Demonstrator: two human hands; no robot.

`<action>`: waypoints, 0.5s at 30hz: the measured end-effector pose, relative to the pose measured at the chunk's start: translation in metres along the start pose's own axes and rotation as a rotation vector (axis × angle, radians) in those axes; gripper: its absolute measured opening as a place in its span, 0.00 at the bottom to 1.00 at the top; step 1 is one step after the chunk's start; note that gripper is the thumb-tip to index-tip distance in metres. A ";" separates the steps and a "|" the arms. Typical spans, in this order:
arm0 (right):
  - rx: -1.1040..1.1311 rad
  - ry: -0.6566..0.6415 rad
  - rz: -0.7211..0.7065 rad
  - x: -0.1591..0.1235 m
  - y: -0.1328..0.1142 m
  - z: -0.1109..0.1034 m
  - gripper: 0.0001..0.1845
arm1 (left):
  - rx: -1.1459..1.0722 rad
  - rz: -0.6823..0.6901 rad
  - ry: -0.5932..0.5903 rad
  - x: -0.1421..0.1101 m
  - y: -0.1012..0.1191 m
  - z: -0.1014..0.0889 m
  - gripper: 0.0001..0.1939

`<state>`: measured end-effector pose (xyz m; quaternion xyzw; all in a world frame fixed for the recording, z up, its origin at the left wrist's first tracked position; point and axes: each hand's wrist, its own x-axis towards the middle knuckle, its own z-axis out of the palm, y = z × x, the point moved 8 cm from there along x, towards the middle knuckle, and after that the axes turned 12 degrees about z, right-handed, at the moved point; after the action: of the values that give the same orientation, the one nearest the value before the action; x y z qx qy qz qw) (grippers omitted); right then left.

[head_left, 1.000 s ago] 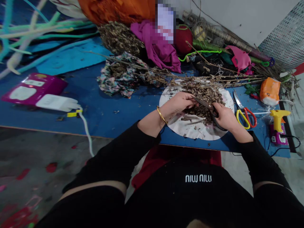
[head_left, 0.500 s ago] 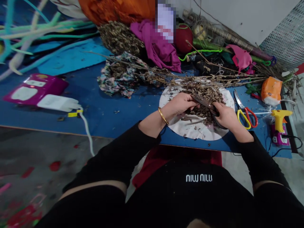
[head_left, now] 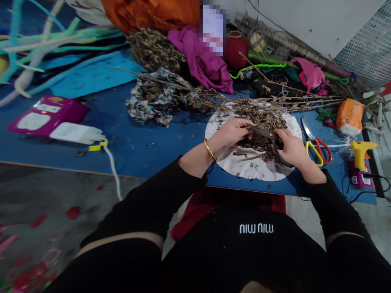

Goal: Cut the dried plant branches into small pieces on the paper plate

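Dark-handled scissors [head_left: 262,130] are in my right hand [head_left: 292,149], its thumb and fingers around the handles. The blades point left, to the fingertips of my left hand [head_left: 236,131]. Those fingertips are pinched together, and what lies between them is too small to make out. Both hands are over a pile of crumbled dried leaves [head_left: 276,119] on a round white cloth [head_left: 253,173]. Long dried stems [head_left: 301,101] lie along the far edge of the cloth.
Red-and-yellow-handled scissors [head_left: 318,151] and a yellow glue gun [head_left: 361,154] lie to the right. An orange packet [head_left: 350,114] is behind them. Patterned fabric [head_left: 149,101] and a purple package [head_left: 45,116] are on the left of the blue table [head_left: 171,156].
The scissors in my right hand have tilted slightly, and their handles look a little wider apart. My left hand stays almost in place at the blade tips.
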<state>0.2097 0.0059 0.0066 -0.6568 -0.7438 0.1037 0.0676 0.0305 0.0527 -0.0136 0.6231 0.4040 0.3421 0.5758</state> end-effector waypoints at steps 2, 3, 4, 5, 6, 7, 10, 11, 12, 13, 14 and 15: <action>-0.024 -0.005 -0.006 0.000 -0.001 0.000 0.28 | 0.048 -0.001 -0.021 -0.004 0.007 0.002 0.12; -0.037 -0.010 -0.007 0.000 -0.002 0.001 0.28 | 0.071 0.000 -0.031 -0.005 0.010 0.002 0.13; -0.050 -0.016 -0.007 -0.001 -0.002 0.001 0.28 | 0.089 0.001 -0.039 -0.007 0.013 0.003 0.14; -0.061 -0.024 -0.005 -0.001 -0.003 0.001 0.29 | 0.100 0.001 -0.045 -0.008 0.015 0.003 0.14; -0.069 -0.031 -0.002 -0.001 -0.003 0.001 0.29 | 0.104 -0.001 -0.047 -0.008 0.016 0.002 0.14; -0.074 -0.038 0.002 -0.001 -0.004 0.001 0.29 | 0.104 -0.002 -0.044 -0.009 0.016 0.002 0.14; -0.070 -0.045 0.009 0.000 -0.003 0.001 0.30 | 0.096 -0.013 -0.029 -0.009 0.016 0.000 0.12; -0.065 -0.040 0.005 0.000 -0.003 0.001 0.30 | 0.094 -0.018 -0.026 -0.009 0.015 0.000 0.12; -0.059 -0.034 -0.001 -0.001 -0.003 0.001 0.30 | 0.092 -0.021 -0.023 -0.009 0.015 0.000 0.11; -0.054 -0.027 -0.007 -0.001 -0.003 0.000 0.29 | 0.089 -0.020 -0.017 -0.008 0.014 -0.001 0.11; -0.050 -0.022 -0.011 -0.001 -0.003 0.000 0.29 | 0.087 -0.016 -0.011 -0.008 0.014 -0.001 0.11; -0.049 -0.020 -0.014 -0.001 -0.003 0.000 0.29 | 0.086 -0.010 -0.009 -0.008 0.014 -0.001 0.11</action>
<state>0.2065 0.0048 0.0075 -0.6521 -0.7512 0.0916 0.0447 0.0276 0.0463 0.0008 0.6468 0.4188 0.3186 0.5520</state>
